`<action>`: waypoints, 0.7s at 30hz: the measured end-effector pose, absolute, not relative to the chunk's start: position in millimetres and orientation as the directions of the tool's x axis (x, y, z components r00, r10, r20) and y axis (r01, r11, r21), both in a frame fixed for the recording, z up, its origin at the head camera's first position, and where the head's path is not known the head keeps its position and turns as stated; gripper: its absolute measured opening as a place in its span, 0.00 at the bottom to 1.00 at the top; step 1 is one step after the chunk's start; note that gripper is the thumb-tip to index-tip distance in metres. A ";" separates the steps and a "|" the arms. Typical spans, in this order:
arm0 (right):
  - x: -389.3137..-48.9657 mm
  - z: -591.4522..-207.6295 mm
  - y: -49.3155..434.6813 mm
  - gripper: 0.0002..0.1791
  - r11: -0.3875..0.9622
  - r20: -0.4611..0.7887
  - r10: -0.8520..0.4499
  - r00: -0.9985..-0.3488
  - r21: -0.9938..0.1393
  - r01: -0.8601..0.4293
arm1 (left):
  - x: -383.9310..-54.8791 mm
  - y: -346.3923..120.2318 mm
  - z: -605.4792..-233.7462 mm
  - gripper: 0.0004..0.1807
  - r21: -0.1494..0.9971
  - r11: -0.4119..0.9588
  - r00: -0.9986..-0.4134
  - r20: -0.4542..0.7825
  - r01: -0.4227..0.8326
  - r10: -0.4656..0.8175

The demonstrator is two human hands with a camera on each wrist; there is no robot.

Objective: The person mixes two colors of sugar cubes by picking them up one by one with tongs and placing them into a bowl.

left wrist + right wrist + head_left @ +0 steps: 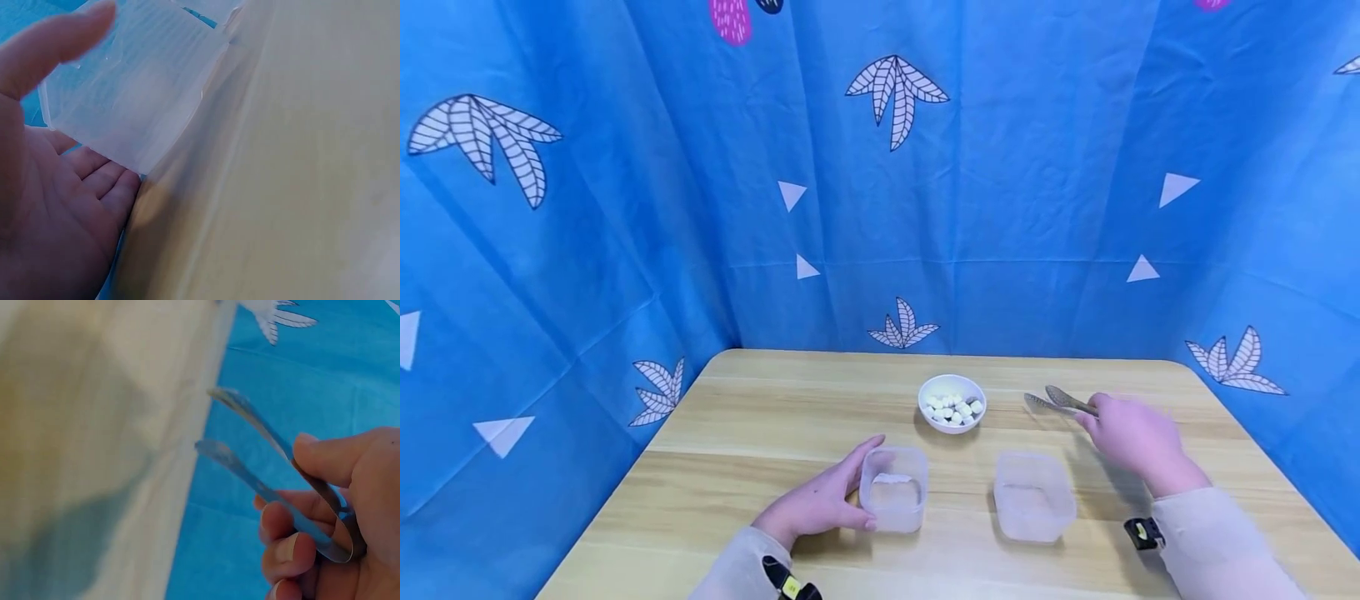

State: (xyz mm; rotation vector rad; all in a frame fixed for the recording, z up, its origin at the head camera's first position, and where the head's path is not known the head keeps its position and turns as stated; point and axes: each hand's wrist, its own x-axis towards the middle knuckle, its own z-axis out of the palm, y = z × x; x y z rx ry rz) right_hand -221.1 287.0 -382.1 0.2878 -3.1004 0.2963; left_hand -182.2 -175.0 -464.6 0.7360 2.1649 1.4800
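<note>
My left hand (823,500) holds the left side of a clear, square plastic container (895,525), thumb at its near corner and fingers toward the back. In the left wrist view, the thumb overlaps the container's wall (144,100) and the fingertips lie along its lower edge. Metal tongs (250,478) are gripped in my right hand (1135,437), between thumb and curled fingers, their two arms spread apart. The tong tips point toward a white bowl (951,427) holding several small white chunks (951,408).
A second clear plastic container (1036,527) stands between the left container and my right forearm. The wooden table (760,400) has blue patterned cloth (1000,167) behind it and at both sides. The bowl sits farther back than both containers.
</note>
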 end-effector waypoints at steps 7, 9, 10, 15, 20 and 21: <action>-222.7 -392.5 282.3 0.29 0.978 -0.106 -0.133 -0.985 -0.175 -0.113 | -190.2 -185.5 -456.2 0.53 0.938 0.281 -0.785 -0.015 0.203 0.620; -222.8 -395.0 280.9 0.28 0.979 -0.164 -0.127 -0.978 -0.178 -0.097 | -192.6 -188.1 -452.8 0.49 0.914 0.325 -0.808 0.006 0.244 0.589; -222.7 -396.7 279.9 0.28 0.980 -0.186 -0.124 -0.975 -0.178 -0.091 | -193.7 -189.2 -450.7 0.48 0.896 0.355 -0.823 0.022 0.269 0.568; -222.0 -406.7 272.9 0.28 0.982 -0.228 -0.105 -0.968 -0.177 -0.064 | -195.6 -194.1 -439.1 0.46 0.768 0.548 -0.897 0.075 0.331 0.436; -221.1 -410.7 271.7 0.31 0.983 -0.230 -0.103 -0.968 -0.174 -0.063 | -197.3 -195.6 -428.2 0.50 0.573 0.739 -0.929 0.126 0.354 0.348; -220.7 -410.7 272.5 0.32 0.982 -0.224 -0.107 -0.969 -0.176 -0.068 | -197.4 -196.2 -426.4 0.51 0.527 0.767 -0.928 0.147 0.365 0.341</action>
